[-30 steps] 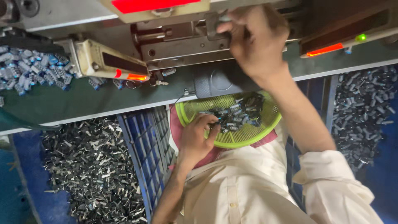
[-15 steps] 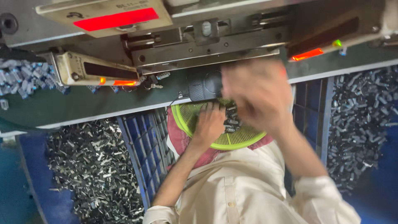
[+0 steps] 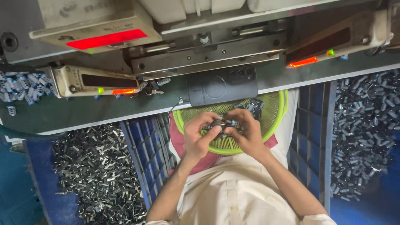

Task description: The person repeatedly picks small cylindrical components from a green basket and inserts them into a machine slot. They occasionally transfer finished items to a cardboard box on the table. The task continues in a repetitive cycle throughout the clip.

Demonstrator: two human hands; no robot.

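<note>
1. Green mesh basket (image 3: 266, 137) is sitting on the person's lap, just below a dark phone (image 3: 222, 86) lying on the machine ledge (image 3: 125, 109).
2. Both hands are meeting over the basket: the left hand (image 3: 199, 135) and right hand (image 3: 248, 132) are pinching a cluster of small metal parts (image 3: 221, 123) between curled fingertips.
3. More loose parts are lying at the basket's far rim.
4. Blue crates (image 3: 146, 154) are flanking the person, and heaps of metal pieces (image 3: 96, 166) are filling the bins on either side.
</note>
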